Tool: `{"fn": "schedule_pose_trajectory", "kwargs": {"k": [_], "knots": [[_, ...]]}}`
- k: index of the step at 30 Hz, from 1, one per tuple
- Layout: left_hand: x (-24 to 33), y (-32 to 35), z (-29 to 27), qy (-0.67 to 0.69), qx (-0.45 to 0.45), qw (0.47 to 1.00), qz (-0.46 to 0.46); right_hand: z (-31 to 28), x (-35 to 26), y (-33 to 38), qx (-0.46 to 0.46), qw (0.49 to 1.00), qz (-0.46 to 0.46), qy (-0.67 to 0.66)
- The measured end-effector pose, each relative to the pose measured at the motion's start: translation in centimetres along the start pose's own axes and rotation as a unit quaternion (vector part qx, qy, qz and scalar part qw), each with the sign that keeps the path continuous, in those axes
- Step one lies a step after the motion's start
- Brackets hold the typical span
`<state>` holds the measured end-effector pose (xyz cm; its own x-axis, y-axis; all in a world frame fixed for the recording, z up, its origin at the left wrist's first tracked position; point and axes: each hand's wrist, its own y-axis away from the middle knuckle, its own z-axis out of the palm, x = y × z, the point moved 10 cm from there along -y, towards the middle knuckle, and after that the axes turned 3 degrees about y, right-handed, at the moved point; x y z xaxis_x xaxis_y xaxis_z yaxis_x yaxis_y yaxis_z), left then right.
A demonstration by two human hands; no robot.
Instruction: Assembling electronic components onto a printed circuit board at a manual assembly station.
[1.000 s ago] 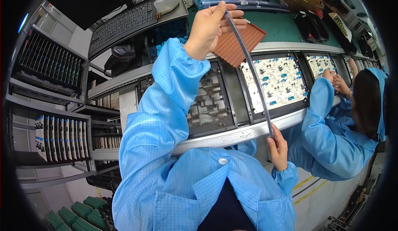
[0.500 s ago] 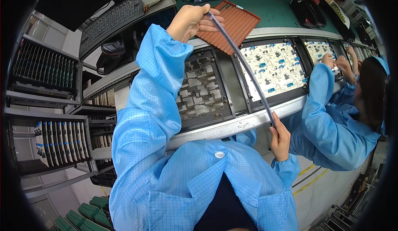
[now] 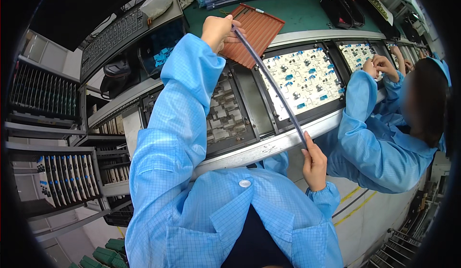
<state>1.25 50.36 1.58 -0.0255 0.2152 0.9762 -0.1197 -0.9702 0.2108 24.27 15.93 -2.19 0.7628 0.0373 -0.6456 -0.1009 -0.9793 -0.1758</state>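
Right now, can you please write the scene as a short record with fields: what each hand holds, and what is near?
left hand: raised, grips the top end of a long dark tube
right hand: grips the tube's lower end, low by the bench edge
under the tube: white circuit board with blue parts, in a dark frame
near left hand: reddish ribbed tray
right side: co-worker's hands at another board

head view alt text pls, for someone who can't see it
A person in a blue smock holds a long dark tube between left hand and right hand, slanting over a circuit board and a ribbed reddish tray.
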Motion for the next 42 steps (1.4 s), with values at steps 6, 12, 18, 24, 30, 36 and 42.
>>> {"fn": "schedule_pose_trajectory", "kwargs": {"k": [6, 12, 18, 24, 30, 36, 42], "knots": [[-0.5, -2.0, 0.3, -0.064, 0.072, 0.994, 0.054, -1.0, -1.3, -0.2, 0.032, 0.997, -0.009, 0.069], [-1.1, -5.5, -2.2, 0.024, 0.043, 0.999, 0.006, -0.3, 3.2, 1.7, -0.037, 0.991, 0.1, -0.082], [-4.0, -10.5, -7.7, -0.279, 0.145, 0.949, 0.029, -0.1, 5.3, 1.2, 0.009, 0.991, 0.071, -0.116], [-5.3, -7.8, -6.9, -0.591, 0.187, 0.78, -0.088, -1.3, 6.4, 1.3, 0.048, 0.984, 0.093, -0.141], [-6.3, -9.0, -5.2, -0.735, -0.017, 0.678, -0.033, -0.8, 7.1, 1.8, 0.062, 0.983, 0.096, -0.141], [-5.6, -9.5, -6.4, -0.566, 0.051, 0.823, -0.018, -0.5, 7.2, 1.9, 0.05, 0.975, 0.142, -0.165], [-5.2, -9.8, -5.1, -0.576, -0.008, 0.816, 0.041, -0.9, 7.4, 2.0, 0.074, 0.979, 0.113, -0.151]]}}
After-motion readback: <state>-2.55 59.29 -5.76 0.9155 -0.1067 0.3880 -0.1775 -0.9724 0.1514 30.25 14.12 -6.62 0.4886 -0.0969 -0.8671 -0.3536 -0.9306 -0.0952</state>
